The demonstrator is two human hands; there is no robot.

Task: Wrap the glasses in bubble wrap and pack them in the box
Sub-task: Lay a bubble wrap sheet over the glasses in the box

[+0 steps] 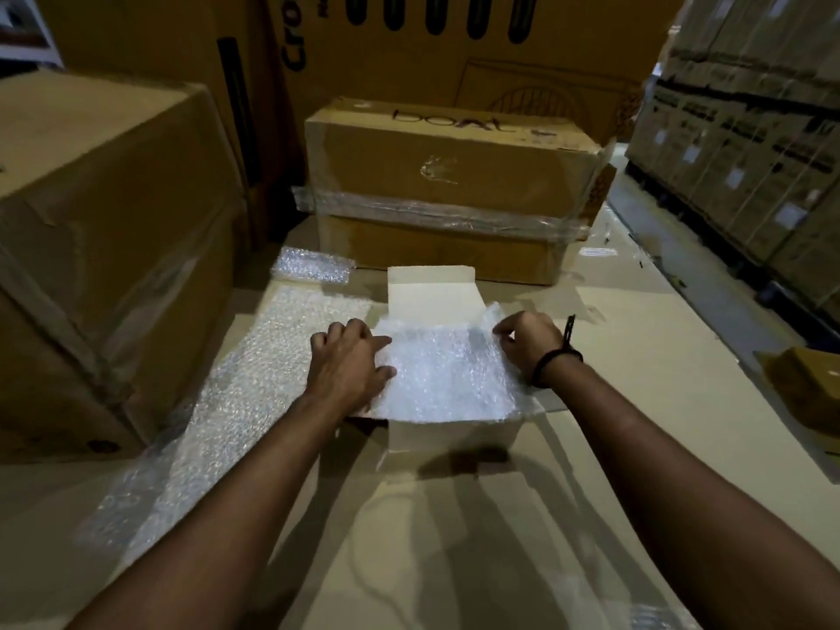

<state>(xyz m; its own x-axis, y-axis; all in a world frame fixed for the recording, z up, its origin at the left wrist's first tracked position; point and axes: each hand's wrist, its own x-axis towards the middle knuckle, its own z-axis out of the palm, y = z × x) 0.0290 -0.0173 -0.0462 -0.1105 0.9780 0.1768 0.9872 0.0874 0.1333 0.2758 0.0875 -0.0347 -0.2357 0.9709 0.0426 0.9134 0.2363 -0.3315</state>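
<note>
A bubble wrap sheet point(447, 370) lies across the open white box point(432, 291), rear flap upright.

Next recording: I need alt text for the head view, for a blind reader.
Two bare hands hold a sheet of bubble wrap over a small open white box: the left hand rests on its left edge, the right hand pinches its right edge. A longer strip of bubble wrap lies to the left, with taped brown cartons behind.
</note>
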